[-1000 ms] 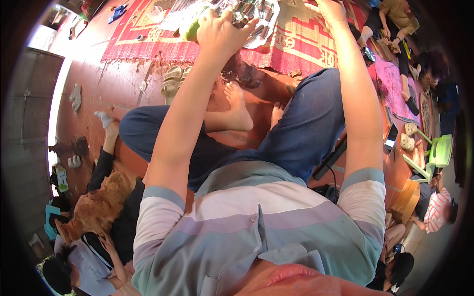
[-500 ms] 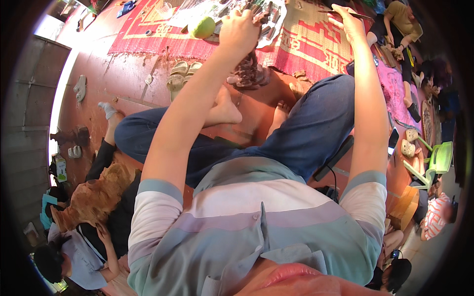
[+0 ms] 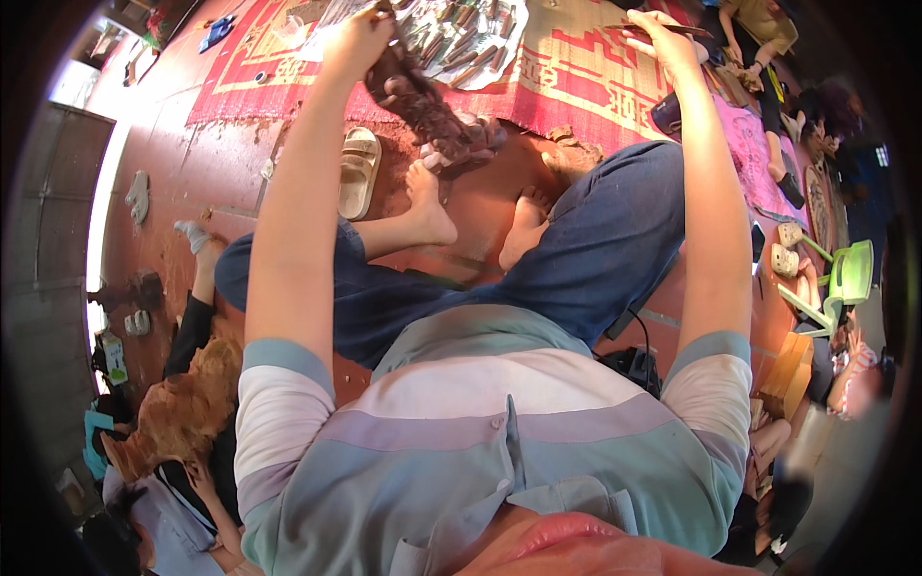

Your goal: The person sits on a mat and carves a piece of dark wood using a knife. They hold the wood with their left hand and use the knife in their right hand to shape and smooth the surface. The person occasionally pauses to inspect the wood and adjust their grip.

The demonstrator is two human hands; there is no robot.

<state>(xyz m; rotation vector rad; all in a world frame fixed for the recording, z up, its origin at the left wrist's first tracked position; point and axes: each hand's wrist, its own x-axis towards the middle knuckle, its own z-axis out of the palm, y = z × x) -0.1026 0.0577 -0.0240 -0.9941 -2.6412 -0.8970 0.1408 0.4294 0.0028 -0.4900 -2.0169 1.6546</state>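
At the upper centre-left, my left hand [image 3: 357, 40] is closed round the top end of a dark brown wood carving [image 3: 408, 96]. The carving slants down to the right, its knobbly lower end close to my bare foot [image 3: 428, 197]. My right hand [image 3: 667, 40], raised at the upper right, holds a slim dark tool [image 3: 684, 29] lying across the fingers; its tip is too small to tell. Between the hands, several carving tools [image 3: 471, 43] with brown handles lie on a white sheet [image 3: 511, 21].
A red and cream patterned mat [image 3: 576, 72] spreads under the tools. A beige sandal [image 3: 358, 178] sits left of the carving. A dark cylinder [image 3: 666, 113] stands beside my right forearm. Other people sit on both sides, near a green plastic chair [image 3: 850, 274] and a large rough wood piece [image 3: 187, 408].
My left hand has moved left with the top of the carving, which now leans over and shows more of its length. The green round fruit has gone out of sight. My right hand shifted slightly left.
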